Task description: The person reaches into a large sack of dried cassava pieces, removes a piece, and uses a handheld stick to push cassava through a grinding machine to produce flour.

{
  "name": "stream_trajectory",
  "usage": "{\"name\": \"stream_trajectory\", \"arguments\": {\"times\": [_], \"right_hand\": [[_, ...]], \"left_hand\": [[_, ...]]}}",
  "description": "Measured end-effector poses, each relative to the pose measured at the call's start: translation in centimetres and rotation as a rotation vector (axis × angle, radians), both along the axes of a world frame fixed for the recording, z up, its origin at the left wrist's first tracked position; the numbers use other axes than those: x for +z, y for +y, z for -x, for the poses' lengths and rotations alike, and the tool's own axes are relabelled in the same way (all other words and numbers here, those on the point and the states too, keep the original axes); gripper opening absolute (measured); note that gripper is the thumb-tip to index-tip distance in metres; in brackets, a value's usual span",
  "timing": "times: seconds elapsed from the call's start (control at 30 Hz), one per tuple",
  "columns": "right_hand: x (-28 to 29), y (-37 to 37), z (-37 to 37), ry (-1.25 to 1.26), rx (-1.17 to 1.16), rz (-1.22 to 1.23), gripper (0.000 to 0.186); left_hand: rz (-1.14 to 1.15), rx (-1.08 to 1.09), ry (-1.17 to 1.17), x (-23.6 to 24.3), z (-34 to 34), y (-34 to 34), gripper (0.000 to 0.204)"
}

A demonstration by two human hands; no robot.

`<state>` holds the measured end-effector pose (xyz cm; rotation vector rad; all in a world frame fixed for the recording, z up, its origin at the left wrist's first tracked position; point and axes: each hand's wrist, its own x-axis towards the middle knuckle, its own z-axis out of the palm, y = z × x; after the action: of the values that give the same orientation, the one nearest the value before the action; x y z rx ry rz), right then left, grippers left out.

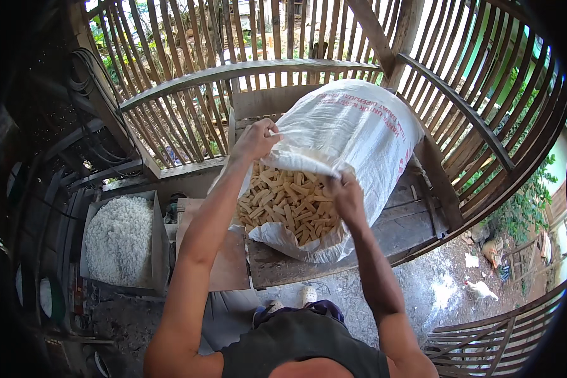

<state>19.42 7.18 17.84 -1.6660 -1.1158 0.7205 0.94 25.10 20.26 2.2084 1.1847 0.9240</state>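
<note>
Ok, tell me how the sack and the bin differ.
The sack is soft and creased; the bin is boxy. The sack is larger than the bin. The sack lies over, mouth at its near end; the bin opens upward. The sack holds tan sticks; the bin, white crumbs. Both are open, contents showing.

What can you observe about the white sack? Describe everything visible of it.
The white sack is large, bulging and creased, apparently woven plastic, with red printing. It lies on a wooden bench, its open mouth facing the person and showing many tan, stick-like pieces inside. The left hand grips the mouth's upper edge at the left, the right hand at the right, with the edge stretched between them; the crumpled lower lip spreads over the bench.
</note>
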Motion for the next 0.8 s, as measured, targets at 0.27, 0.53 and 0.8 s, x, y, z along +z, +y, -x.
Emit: {"name": "stream_trajectory", "arguments": {"times": [0.27, 0.53, 0.8], "right_hand": [[2.5, 4.2, -9.1, 0.819, 0.321, 0.119, 0.030], [1.1, 3.3, -4.5, -0.615, -0.031, -0.229, 0.070], [2.9, 11.6, -5.0, -0.612, 0.204, 0.027, 0.031]], "left_hand": [[-0.295, -0.237, -0.193, -3.6, -6.2, -7.8, 0.046], [0.191, -0.329, 0.095, -0.3, -6.3, 5.8, 0.026], [-0.343, 0.116, -0.084, -0.8, -3.3, -1.4, 0.038]]}}
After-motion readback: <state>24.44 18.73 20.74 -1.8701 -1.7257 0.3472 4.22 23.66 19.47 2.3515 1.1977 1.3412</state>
